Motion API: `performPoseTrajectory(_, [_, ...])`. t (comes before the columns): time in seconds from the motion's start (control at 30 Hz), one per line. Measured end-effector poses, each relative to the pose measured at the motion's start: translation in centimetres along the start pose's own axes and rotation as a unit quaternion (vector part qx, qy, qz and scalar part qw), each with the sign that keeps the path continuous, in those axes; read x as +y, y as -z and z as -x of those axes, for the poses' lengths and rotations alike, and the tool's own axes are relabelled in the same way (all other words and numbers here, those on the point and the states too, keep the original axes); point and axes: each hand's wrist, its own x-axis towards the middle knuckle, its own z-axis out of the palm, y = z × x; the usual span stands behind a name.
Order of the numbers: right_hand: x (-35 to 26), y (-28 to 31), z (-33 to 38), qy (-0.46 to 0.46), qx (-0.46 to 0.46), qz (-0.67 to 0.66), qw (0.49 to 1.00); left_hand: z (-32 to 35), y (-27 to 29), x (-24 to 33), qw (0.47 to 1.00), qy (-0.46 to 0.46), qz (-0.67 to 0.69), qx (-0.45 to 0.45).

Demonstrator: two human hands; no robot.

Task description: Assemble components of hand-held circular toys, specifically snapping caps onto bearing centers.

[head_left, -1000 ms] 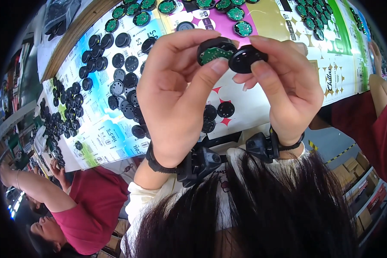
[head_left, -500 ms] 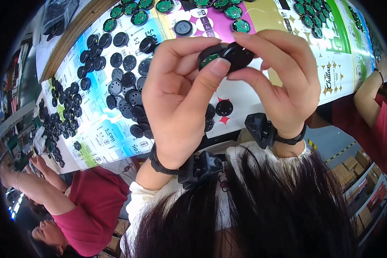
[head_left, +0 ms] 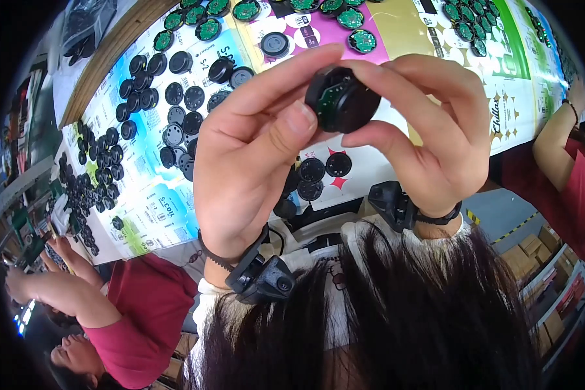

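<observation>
Over the table's near half, my left hand (head_left: 244,146) grips a round black housing with a green circuit board (head_left: 331,91) in it, thumb and fingers at its left rim. My right hand (head_left: 435,123) pinches a round black cap (head_left: 359,104) between thumb and forefinger. The cap is tilted against the open side of the housing, and part of the board shows at its left; whether the two are joined I cannot tell. Below my hands lie several black discs with holes (head_left: 312,170). Beyond them sits a single black cap (head_left: 274,45).
Black round parts (head_left: 136,91) crowd the table's left side. Housings with green boards (head_left: 363,41) lie along the far side, more at the far right (head_left: 468,29). A wooden bar (head_left: 91,65) edges the left. Co-workers in red sit at left (head_left: 136,318) and right (head_left: 565,188).
My left hand has shifted left and its thumb has slid off the board toward the rim. The held parts have turned, so more of the board and the cap's face show.
</observation>
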Motion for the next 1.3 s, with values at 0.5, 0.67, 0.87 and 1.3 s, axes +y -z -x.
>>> performPoseTrajectory(0.5, [0.0,-0.1,-0.2,0.044,-0.017,-0.026,0.999,0.3,-0.3,0.1,1.0,0.023,0.004,-0.007])
performPoseTrajectory(0.67, [-0.1,-0.1,-0.1,0.034,-0.016,-0.031,0.999,0.4,-0.3,0.0,1.0,0.018,0.008,-0.006])
performPoseTrajectory(0.87, [0.1,-0.3,0.0,0.043,-0.013,-0.017,0.999,0.5,-0.6,0.1,0.999,-0.021,-0.031,0.007])
performPoseTrajectory(1.3, [-1.5,-3.7,1.5,-0.242,0.028,-0.294,0.924,0.6,-1.9,-0.4,0.914,-0.188,-0.343,0.111])
